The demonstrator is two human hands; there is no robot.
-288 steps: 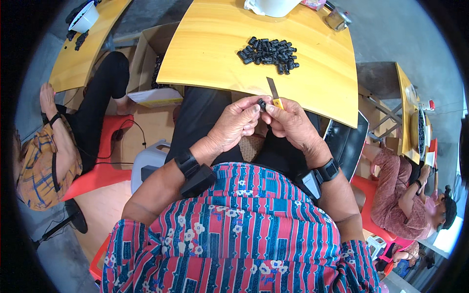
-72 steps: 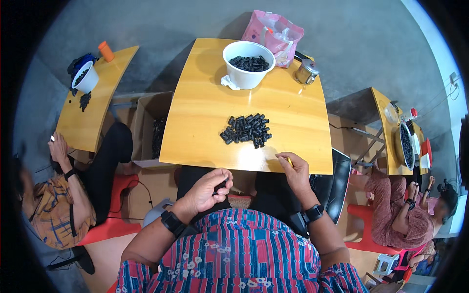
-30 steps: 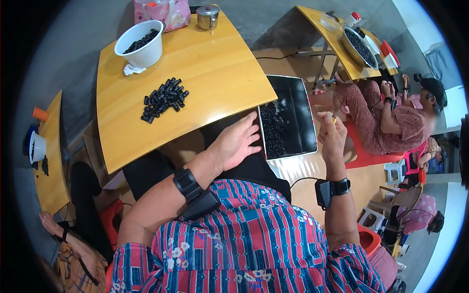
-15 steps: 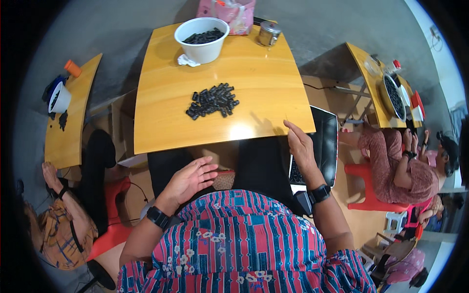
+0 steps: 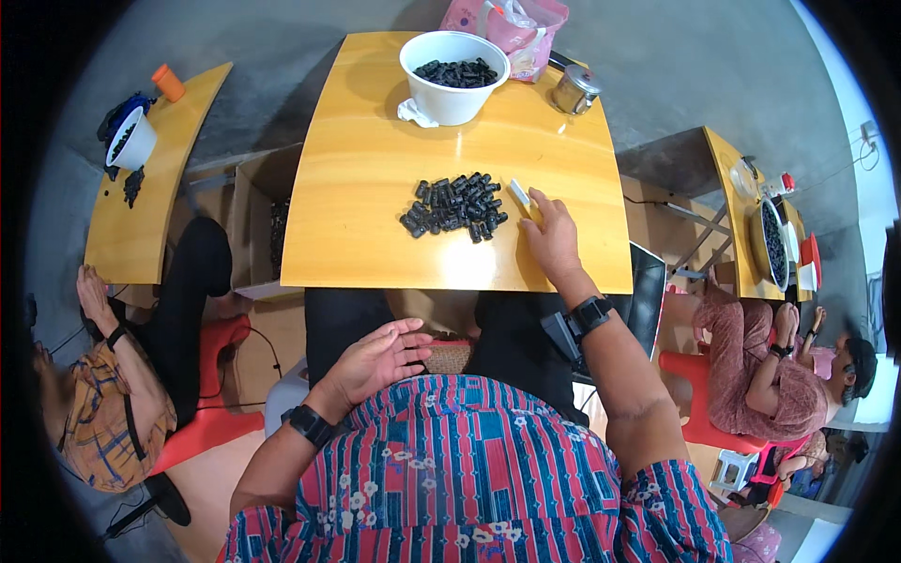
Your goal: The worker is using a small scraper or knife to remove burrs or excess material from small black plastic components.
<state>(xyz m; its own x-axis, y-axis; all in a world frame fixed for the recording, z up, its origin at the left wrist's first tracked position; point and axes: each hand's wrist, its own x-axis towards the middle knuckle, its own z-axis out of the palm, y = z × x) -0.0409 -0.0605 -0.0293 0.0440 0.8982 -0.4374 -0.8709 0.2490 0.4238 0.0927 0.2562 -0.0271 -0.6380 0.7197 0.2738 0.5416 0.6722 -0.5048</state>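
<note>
My right hand [image 5: 556, 236] is over the right side of the wooden table [image 5: 347, 202], closed on a small knife-like tool [image 5: 520, 194] with a pale flat blade and a yellow handle. Its tip points away from me, beside the right edge of a pile of short, shiny black tubular pieces [image 5: 456, 205]. These lie loose on the tabletop, clear of my fingers. My left hand [image 5: 377, 358] hovers above my lap, short of the table's near edge. Its palm is turned inward, fingers apart, and it holds nothing.
A white tub [image 5: 454, 101] of black pieces stands at the table's far side, with a crumpled white cloth [image 5: 417, 114] at its base. To its right are a metal-lidded jar [image 5: 576, 91] and a pink bag [image 5: 540, 42]. Other people sit at tables left and right.
My right hand has moved forward and left over the tabletop, bringing the tool beside the pile. My left hand stays near my lap. The view has shifted slightly.
</note>
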